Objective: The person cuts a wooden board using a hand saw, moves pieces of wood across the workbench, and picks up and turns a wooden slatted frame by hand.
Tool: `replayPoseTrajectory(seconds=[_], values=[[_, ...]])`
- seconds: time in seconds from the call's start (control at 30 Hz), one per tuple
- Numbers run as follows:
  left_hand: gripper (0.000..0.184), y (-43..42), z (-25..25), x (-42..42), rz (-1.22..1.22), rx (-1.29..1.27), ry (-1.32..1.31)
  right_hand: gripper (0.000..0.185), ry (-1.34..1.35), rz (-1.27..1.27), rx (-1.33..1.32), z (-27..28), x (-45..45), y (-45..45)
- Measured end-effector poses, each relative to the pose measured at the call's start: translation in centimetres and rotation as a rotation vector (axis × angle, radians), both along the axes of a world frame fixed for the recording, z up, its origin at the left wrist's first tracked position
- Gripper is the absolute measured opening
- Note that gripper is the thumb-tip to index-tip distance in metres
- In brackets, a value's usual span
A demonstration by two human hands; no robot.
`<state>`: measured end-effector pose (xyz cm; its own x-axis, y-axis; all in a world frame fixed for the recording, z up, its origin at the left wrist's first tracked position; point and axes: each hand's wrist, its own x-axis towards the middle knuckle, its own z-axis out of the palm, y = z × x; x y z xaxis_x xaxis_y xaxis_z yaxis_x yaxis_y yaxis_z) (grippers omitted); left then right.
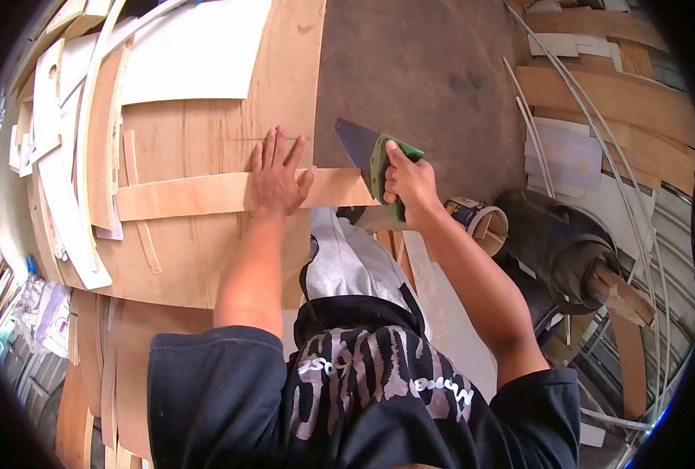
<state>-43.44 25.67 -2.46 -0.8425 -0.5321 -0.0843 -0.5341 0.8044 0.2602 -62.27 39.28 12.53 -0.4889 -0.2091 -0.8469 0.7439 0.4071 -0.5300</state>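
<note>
A long wooden strip [199, 195] lies across a plywood sheet [207, 250], its right end jutting past the sheet's edge. My left hand [278, 181] rests flat on the strip with fingers spread, pressing near that edge. In my right hand [410, 186] is the green handle of a handsaw [355, 142], fingers wrapped round it. The saw's dark blade crosses the overhanging end of the strip and points up and to the left. Whether the teeth are in the wood is hidden by the handle and hand.
White boards [195, 55] and several thin offcuts [105, 133] lie on the sheet's left side. To the right stand a bucket [488, 228] with wood pieces and a black roll [554, 242]. More boards [605, 94] and long thin strips lie along the right.
</note>
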Motion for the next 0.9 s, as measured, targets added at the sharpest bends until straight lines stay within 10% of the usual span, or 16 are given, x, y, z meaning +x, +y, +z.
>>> replayPoseTrajectory(seconds=[0.47, 0.9], values=[[0.065, 0.0, -0.2, -0.2, 0.016, 0.004, 0.022, 0.04, -0.012, 0.027, 0.073, 11.9, 3.3, 4.6], [0.063, 0.0, -0.3, 0.1, -0.005, -0.028, 0.076, 0.043, -0.06, 0.107, 0.042, 12.1, 1.0, 1.9]])
